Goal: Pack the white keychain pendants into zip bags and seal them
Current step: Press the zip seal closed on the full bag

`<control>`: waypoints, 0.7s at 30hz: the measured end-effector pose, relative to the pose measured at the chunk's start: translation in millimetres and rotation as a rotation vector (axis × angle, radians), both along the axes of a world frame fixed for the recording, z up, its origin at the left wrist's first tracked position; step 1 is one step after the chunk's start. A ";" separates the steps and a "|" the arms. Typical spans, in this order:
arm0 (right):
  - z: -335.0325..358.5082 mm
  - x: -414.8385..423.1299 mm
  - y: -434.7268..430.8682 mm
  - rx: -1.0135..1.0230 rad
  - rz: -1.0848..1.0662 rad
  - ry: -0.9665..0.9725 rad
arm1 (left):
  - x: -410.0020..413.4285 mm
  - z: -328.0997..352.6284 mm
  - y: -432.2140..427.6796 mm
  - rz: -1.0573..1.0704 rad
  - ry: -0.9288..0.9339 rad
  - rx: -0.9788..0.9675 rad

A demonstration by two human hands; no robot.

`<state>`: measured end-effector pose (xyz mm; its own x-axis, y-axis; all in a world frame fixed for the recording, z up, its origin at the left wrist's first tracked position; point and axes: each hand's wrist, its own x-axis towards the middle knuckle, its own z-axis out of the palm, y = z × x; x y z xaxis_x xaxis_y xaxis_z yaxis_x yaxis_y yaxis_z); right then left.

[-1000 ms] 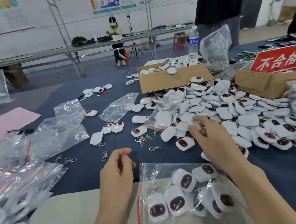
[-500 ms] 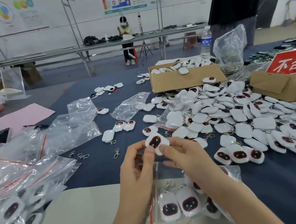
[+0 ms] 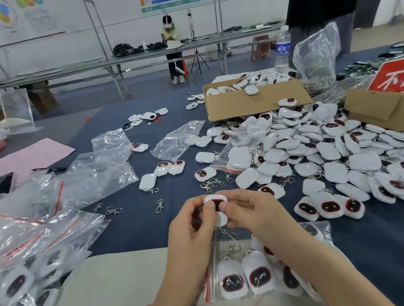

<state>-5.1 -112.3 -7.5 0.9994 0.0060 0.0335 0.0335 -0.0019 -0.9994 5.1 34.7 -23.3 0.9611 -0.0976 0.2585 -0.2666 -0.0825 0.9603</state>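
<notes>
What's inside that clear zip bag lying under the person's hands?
The zip bag holds white pendants with dark, red-rimmed faces, two plainly showing, and metal clasps. The right forearm covers its right part, so the full count is hidden.

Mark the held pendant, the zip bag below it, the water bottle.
held pendant (image 3: 215,198), head view, white top edge.
zip bag (image 3: 207,287), head view, red seal strip.
water bottle (image 3: 282,49), head view, blue label.

Packing workshop: pendant heaps (image 3: 326,150), long workbenches (image 3: 129,59)
</notes>
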 end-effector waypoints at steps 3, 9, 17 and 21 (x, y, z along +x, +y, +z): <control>0.2 -0.5 -0.8 0.012 0.002 -0.001 | 0.9 -0.2 0.5 0.003 0.004 0.016; -0.1 -1.3 0.1 0.079 -0.001 0.008 | 1.6 -0.5 0.4 -0.004 0.007 0.017; -0.4 -2.1 1.5 0.052 -0.056 -0.010 | -1.0 4.2 -0.4 -0.026 -0.020 0.023; -1.5 -2.9 2.8 0.034 -0.083 -0.005 | -0.4 3.0 0.2 -0.032 -0.015 0.033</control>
